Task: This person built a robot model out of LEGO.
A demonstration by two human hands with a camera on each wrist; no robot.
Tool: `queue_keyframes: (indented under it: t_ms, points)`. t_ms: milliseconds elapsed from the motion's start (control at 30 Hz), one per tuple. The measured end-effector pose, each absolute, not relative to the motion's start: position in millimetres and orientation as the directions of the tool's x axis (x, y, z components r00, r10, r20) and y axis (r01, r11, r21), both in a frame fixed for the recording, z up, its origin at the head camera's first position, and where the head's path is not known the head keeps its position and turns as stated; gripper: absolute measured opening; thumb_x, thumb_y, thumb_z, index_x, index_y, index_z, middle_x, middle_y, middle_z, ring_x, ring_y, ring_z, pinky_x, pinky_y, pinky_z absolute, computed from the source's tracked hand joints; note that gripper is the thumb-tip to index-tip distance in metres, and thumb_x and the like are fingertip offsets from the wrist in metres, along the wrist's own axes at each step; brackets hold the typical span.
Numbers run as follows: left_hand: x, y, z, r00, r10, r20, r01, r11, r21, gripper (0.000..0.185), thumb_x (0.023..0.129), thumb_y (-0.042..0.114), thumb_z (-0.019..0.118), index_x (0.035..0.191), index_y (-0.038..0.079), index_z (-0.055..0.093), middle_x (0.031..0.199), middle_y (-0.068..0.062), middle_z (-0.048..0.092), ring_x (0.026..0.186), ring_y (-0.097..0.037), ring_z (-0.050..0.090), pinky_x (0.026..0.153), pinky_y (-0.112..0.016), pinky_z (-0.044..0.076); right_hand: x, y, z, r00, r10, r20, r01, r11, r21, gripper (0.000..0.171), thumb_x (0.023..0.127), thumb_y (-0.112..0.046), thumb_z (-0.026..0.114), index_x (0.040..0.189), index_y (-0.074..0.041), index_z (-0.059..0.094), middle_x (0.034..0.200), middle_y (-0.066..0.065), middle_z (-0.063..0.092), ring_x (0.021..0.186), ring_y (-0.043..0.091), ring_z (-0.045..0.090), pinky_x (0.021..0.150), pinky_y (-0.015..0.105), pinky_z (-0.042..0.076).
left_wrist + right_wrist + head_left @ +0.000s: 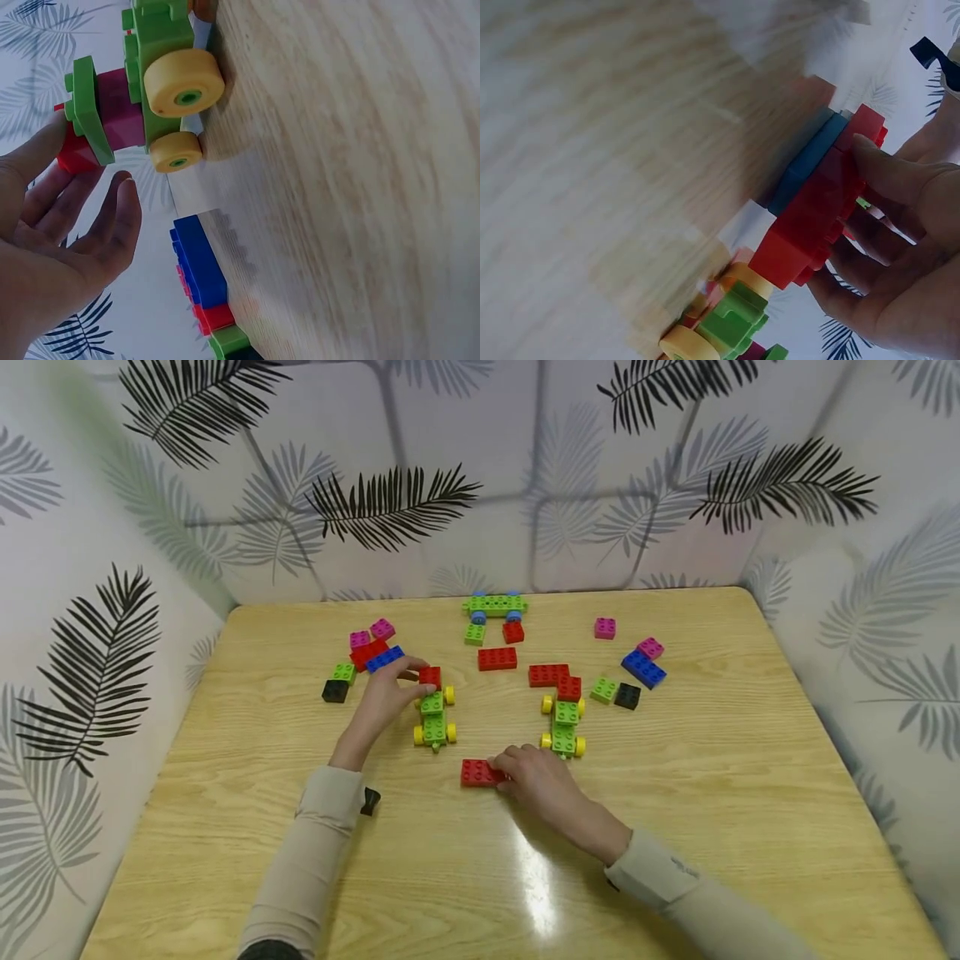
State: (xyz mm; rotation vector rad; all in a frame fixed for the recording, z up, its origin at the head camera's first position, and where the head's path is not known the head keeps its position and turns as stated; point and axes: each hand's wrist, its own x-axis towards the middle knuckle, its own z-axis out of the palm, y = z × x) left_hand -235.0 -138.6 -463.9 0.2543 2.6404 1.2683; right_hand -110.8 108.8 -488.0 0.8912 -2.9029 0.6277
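Note:
My left hand [390, 693] reaches to a green car with yellow wheels [433, 720] and pinches the small red brick [430, 675] at the car's far end. In the left wrist view a finger touches that red brick [75, 154] beside the green car [161, 52], while the other fingers [112, 214] stand off it. My right hand [536, 777] grips a long red brick [478, 772] lying flat on the table, just in front of a second green car [564, 727]. The right wrist view shows my fingers [889, 176] curled over this red brick [814, 221].
On the wooden table [712, 793], a loose pile at the left holds pink, red, blue [385, 658], green and black [334, 691] bricks. Red bricks [497, 658] lie in the middle. A green car with blue wheels [495, 604] stands at the back. Pink, blue [642, 668], green and black bricks lie at the right.

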Motion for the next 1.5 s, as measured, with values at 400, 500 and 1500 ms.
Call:
queue_keyframes:
  t_ms: [400, 500, 1500]
  points:
    - [-211.9, -142.3, -472.9, -0.958, 0.265, -0.108, 0.068, 0.576, 0.815, 0.043, 0.09, 0.014, 0.07, 0.131, 0.008, 0.058, 0.132, -0.011, 0.056, 0.117, -0.032, 0.054, 0.091, -0.046, 0.048, -103.1, 108.4, -492.6, -0.799, -0.558, 0.225, -0.601, 0.723, -0.341, 0.031, 0.078, -0.014, 0.08, 0.106, -0.009, 0.07, 0.097, 0.004, 0.069, 0.083, 0.021, 0.062, 0.071, 0.035, 0.052]
    - [-206.0, -141.4, -472.9, -0.955, 0.279, -0.105, 0.074, 0.563, 0.823, 0.044, 0.089, 0.012, 0.069, 0.132, 0.008, 0.057, 0.132, -0.011, 0.056, 0.117, -0.033, 0.054, 0.09, -0.047, 0.049, -104.7, 108.7, -491.1, -0.792, -0.568, 0.222, -0.609, 0.721, -0.33, 0.031, 0.077, -0.015, 0.081, 0.105, -0.009, 0.069, 0.095, 0.005, 0.068, 0.082, 0.021, 0.062, 0.07, 0.035, 0.052]
    - [-175.9, -126.1, -471.6, -0.945, 0.317, -0.077, 0.095, 0.494, 0.864, 0.056, 0.087, 0.005, 0.071, 0.138, 0.008, 0.049, 0.126, -0.012, 0.059, 0.111, -0.029, 0.057, 0.088, -0.042, 0.052, -161.5, 84.2, -420.2, -0.754, -0.618, 0.223, -0.654, 0.737, -0.172, 0.039, 0.088, -0.019, 0.071, 0.126, -0.025, 0.066, 0.098, 0.006, 0.067, 0.078, 0.021, 0.064, 0.058, 0.027, 0.047]
